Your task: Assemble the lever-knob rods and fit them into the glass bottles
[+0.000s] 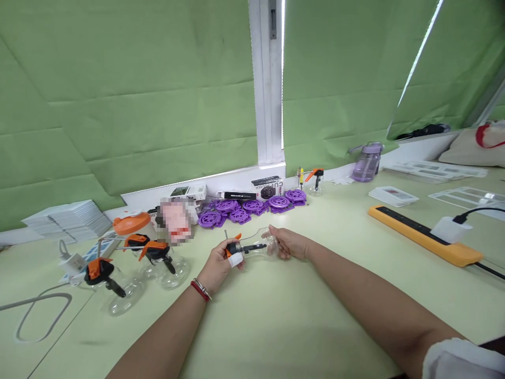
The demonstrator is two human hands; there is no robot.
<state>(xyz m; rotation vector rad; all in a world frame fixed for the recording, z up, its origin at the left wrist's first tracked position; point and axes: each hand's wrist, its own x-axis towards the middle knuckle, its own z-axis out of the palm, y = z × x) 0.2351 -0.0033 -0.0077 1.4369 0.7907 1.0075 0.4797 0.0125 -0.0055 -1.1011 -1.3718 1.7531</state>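
Observation:
A clear bottle [258, 247] with a black tube inside lies sideways between my two hands, above the table [300, 326]. My left hand [221, 260], with a white wrap on one finger, is closed round its black and orange spray head [233, 246]. At the bottle's base, on the right, my right hand [286, 242] grips the clear end with bent fingers. Similar bottles with orange and black tops [168, 266] stand or lean on the table to the left of my left hand.
Purple round holders [239, 209] lie in a row behind my hands, with boxes [268, 185] behind them. An orange power strip [426, 234] with a white plug is at right. Stacked white cards [69, 221] and a cable [43, 300] are at left; a purple bottle [366, 164] stands further back.

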